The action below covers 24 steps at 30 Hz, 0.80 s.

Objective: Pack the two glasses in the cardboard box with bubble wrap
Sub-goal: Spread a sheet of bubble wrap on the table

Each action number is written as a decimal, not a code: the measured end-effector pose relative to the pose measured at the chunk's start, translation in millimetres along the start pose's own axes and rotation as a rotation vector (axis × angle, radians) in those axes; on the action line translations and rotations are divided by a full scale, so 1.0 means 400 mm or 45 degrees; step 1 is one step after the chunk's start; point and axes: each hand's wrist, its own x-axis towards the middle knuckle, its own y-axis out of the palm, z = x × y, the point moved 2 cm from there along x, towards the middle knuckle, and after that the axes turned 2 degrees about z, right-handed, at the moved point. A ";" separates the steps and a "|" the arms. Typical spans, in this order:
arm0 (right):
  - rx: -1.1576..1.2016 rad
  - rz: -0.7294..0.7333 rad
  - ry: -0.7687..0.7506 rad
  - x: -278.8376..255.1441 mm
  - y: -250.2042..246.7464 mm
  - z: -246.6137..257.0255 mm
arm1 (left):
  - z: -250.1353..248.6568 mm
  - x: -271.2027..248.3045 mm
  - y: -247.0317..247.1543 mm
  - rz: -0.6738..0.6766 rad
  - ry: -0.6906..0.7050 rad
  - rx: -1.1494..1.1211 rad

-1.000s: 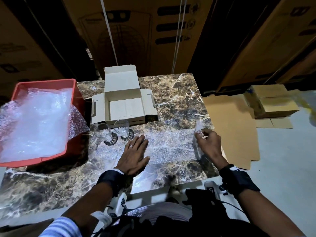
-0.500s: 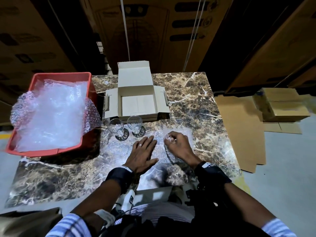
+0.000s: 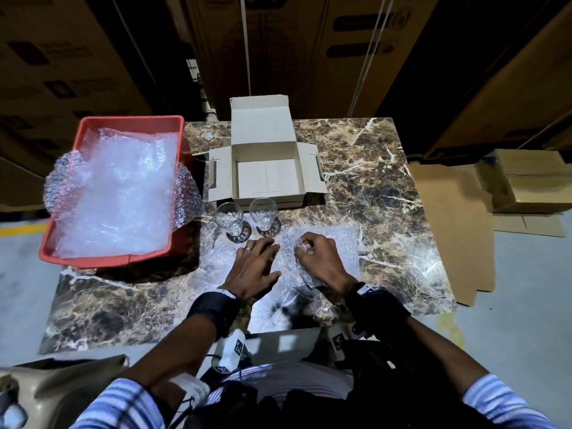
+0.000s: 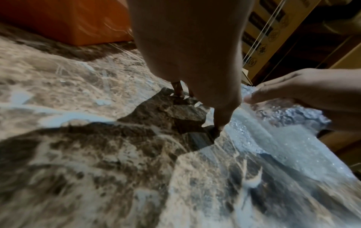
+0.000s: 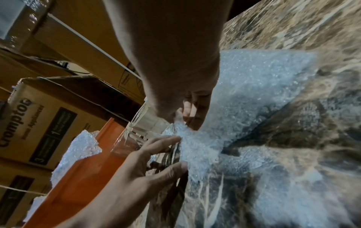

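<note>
Two clear stemmed glasses stand upright on a brown marble table point(image 3: 387, 187), the left glass point(image 3: 229, 216) just beside the right glass point(image 3: 263, 212), both directly in front of an open, empty cardboard box point(image 3: 266, 178) with its lid raised. Nearer the person, a sheet of bubble wrap point(image 3: 328, 243) lies on the marble, partly folded over itself.

The left hand point(image 3: 252, 267) lies flat on the sheet's left part, fingers straight and spread, a ring on one finger. The right hand point(image 3: 318, 258) has its fingers curled, pinching an edge of the wrap just beside the left fingertips.

The head view alone shows the whole layout: a red tray point(image 3: 130, 120) piled with more bubble wrap to the left of the box, flattened cardboard point(image 3: 452, 224) on the floor to the right, and large cartons point(image 3: 309, 41) behind.

The right wrist view shows the pinch close up, thumb and fingers point(image 5: 197, 114) closed on the crinkled film, with the left hand's fingertips touching it from below. The left wrist view is blurred; it shows mostly marble, the left palm from beneath, and the right hand over the film.
</note>
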 end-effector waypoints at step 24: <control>0.252 0.119 0.047 -0.004 0.057 -0.047 | -0.108 0.039 -0.011 0.072 0.164 0.008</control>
